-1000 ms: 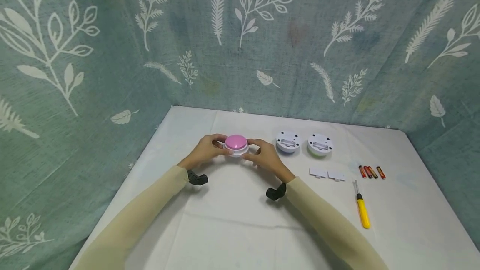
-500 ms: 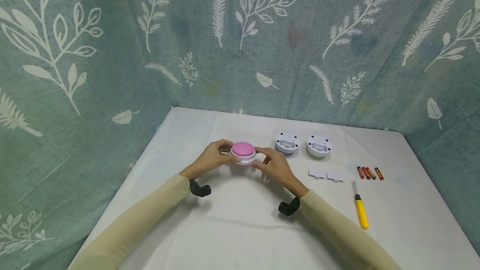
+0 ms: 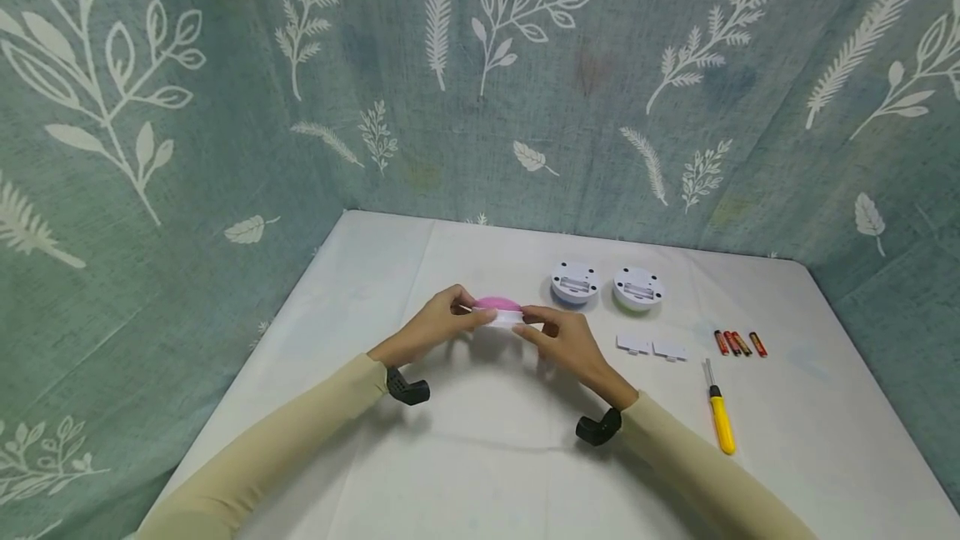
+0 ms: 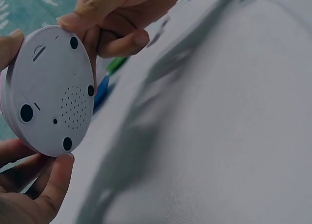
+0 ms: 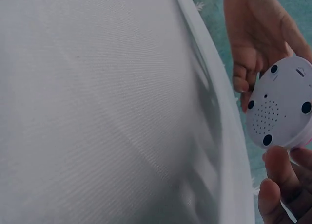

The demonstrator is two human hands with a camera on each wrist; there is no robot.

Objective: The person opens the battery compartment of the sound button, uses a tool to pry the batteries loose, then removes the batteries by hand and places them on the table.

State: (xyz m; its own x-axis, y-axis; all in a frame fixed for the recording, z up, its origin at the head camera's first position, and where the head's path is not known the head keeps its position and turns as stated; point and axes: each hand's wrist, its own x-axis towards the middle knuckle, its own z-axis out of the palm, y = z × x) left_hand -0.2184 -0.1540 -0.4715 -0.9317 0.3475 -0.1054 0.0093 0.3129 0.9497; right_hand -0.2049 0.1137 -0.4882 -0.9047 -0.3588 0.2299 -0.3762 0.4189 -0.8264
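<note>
A round push button (image 3: 498, 312) with a pink dome and white base is held up between both hands above the table. My left hand (image 3: 429, 330) pinches its left edge with thumb and fingers. At the opposite edge, my right hand (image 3: 568, 346) pinches the rim the same way. The button is tilted, dome facing away from me. Its white underside (image 4: 44, 95) shows in the left wrist view, with black round feet, a patch of small speaker holes and a small slot. The right wrist view shows this underside too, partly cut off by the frame edge.
Two upturned buttons, one blue-domed (image 3: 574, 283) and one green-domed (image 3: 637, 289), lie at the back with bare battery compartments. Nearer are two white battery covers (image 3: 633, 345), several small batteries (image 3: 738, 343) and a yellow-handled screwdriver (image 3: 721, 419). A patterned curtain (image 3: 525, 90) hangs behind the white-covered table (image 3: 480, 473).
Both hands have brought the pink button slightly right and toward me. It has tipped, so the dome now shows only as a thin pink strip and the base faces me.
</note>
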